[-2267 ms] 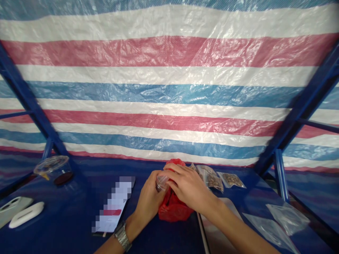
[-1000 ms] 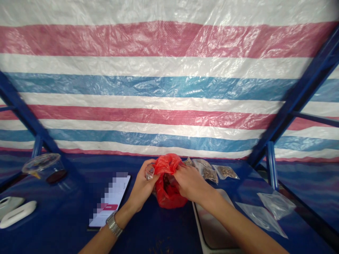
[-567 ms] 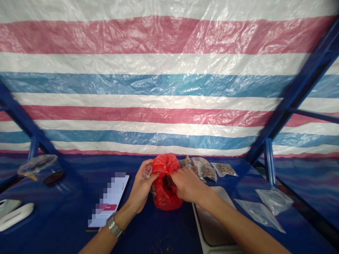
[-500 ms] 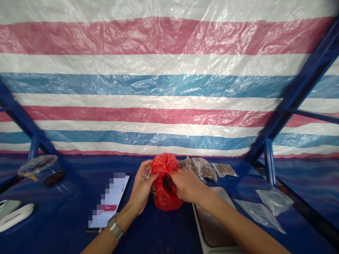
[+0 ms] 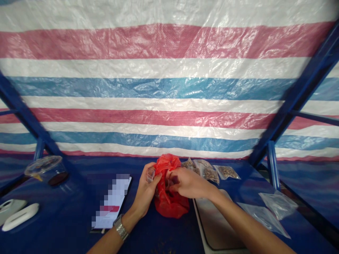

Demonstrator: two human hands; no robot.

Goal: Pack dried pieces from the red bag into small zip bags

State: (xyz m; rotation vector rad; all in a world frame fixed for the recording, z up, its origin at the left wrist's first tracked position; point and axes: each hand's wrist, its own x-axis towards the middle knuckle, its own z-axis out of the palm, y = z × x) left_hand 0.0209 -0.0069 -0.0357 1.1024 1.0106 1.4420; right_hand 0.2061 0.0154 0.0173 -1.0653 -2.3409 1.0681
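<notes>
A red plastic bag (image 5: 172,208) stands on the blue table with its mouth open and dark contents partly visible. My left hand (image 5: 145,192) is closed at its left side, holding a small clear plastic bag (image 5: 150,174), with the thumb against the red rim. Over the mouth, my right hand (image 5: 192,183) reaches in from the right. Its fingers are curled together inside the bag, and what they pinch is hard to see. Just behind it lie several clear zip bags (image 5: 210,174) filled with small brown pieces.
A flat metal-topped scale (image 5: 219,225) lies under my right forearm. Clear flat zip bags (image 5: 278,204) rest on the right. To the left are a phone (image 5: 111,208), a clear plastic tub (image 5: 47,171) and a white oblong object (image 5: 21,217). Blue frame bars (image 5: 291,102) and a striped sheet (image 5: 164,84) stand behind.
My right hand has lifted and turned slightly, showing more of its curled fingers at the bag's mouth. The view has shifted a little, moving everything slightly right in the picture.
</notes>
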